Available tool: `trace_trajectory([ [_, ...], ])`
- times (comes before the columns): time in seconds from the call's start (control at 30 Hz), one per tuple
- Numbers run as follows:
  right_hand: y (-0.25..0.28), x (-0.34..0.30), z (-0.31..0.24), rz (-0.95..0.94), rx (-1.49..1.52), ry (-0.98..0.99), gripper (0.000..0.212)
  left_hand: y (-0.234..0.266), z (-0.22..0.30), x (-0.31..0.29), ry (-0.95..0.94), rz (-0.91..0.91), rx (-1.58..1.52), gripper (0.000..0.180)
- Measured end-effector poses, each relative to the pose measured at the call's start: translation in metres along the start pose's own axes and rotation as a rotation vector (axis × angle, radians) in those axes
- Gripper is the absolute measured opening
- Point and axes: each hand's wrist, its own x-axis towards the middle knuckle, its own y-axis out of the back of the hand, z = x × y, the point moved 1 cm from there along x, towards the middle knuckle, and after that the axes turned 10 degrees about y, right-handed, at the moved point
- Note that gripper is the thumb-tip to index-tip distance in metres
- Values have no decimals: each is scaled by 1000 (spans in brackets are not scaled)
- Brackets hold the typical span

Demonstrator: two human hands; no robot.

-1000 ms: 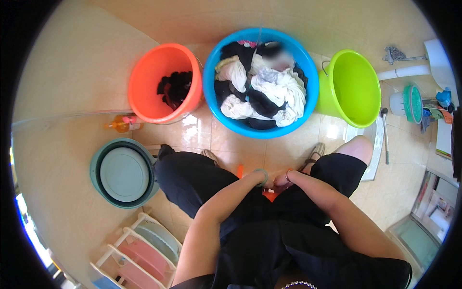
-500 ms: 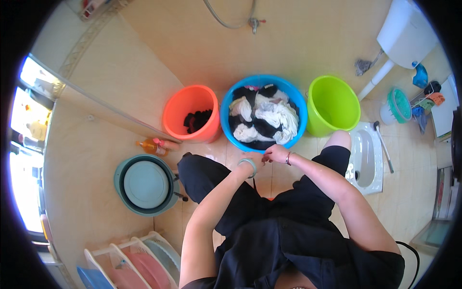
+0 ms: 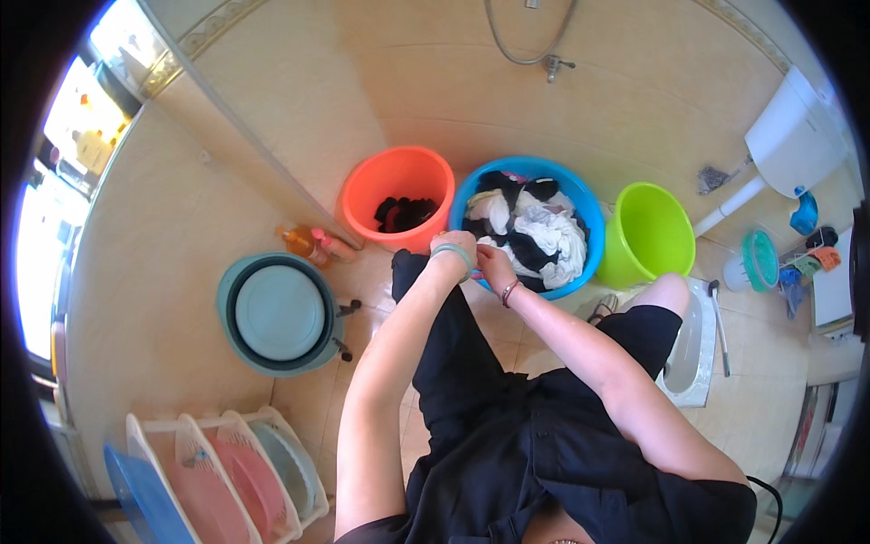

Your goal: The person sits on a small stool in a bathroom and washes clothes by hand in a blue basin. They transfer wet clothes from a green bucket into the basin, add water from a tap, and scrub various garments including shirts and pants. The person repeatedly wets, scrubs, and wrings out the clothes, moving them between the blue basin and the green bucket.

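Note:
In front of me a blue basin (image 3: 594, 238) holds a heap of white and black clothes (image 3: 555, 238). My left hand (image 3: 455, 243) is closed over the near left part of its rim, close to the orange bucket. Beside it my right hand (image 3: 495, 267) has its fingers bent and pressed together, near the same rim. The two hands almost meet; whatever lies between their fingers is too small and hidden to name. Dark cloth (image 3: 406, 215) lies at the bottom of the orange bucket (image 3: 361, 198), left of the basin.
A green bucket (image 3: 654, 232) stands right of the basin, near a squat toilet (image 3: 692, 358) and a long-handled brush (image 3: 722, 335). Bottles (image 3: 304, 243) and a grey-blue folding basin (image 3: 237, 340) are at left. A rack (image 3: 195, 435) holds several coloured basins at lower left.
The view has swung, so the buckets sit farther right. Both hands have shifted forward and left along the blue basin's near rim, toward the orange bucket. A sandalled foot now shows.

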Motion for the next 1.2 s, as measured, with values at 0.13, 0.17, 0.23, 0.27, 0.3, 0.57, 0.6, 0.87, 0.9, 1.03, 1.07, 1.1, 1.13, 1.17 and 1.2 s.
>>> trace_trajectory([
  [0.13, 38, 20, 6, 70, -66, 15, 27, -5, 27, 30, -88, 40, 7, 27],
  [0.17, 43, 14, 2, 64, -67, -21, 25, -2, 32, 30, -110, 34, 55, 27],
  [0.23, 49, 8, 3, 38, -69, -93, 20, 2, 37, 35, -132, 35, 125, 30],
  [0.27, 52, 8, 1, 4, -66, -100, 19, 2, 38, 40, -132, 45, 141, 33],
  [0.3, 63, 10, 3, 2, -93, -88, 20, 10, 43, 38, -124, 5, 95, 39],
  [0.57, 92, -9, -18, -93, -353, 189, 24, 22, 7, 26, -197, 43, -288, 33],
  [0.6, 91, -13, -18, -106, -348, 195, 24, 24, 6, 24, -171, 3, -281, 30],
  [0.87, 52, -21, -57, 2, -433, 436, 13, 13, -9, 9, -209, 188, -361, 20],
  [0.9, 51, -22, -57, 19, -442, 412, 13, 12, -11, 7, -217, 218, -390, 21],
  [1.03, 54, -28, -53, 11, -524, 387, 16, 11, -14, -2, -243, 262, -442, 20],
  [1.07, 54, -27, -50, -2, -545, 388, 16, 11, -15, -2, -270, 265, -424, 19],
  [1.1, 54, -25, -46, -15, -566, 389, 16, 12, -16, -3, -298, 268, -406, 19],
  [1.13, 54, -23, -43, -28, -588, 389, 16, 12, -15, -3, -326, 271, -388, 19],
  [1.17, 53, -20, -42, -46, -546, 393, 18, 16, -14, -2, -302, 222, -367, 19],
  [1.2, 53, -18, -42, -51, -552, 377, 18, 20, -13, -1, -299, 192, -328, 19],
])
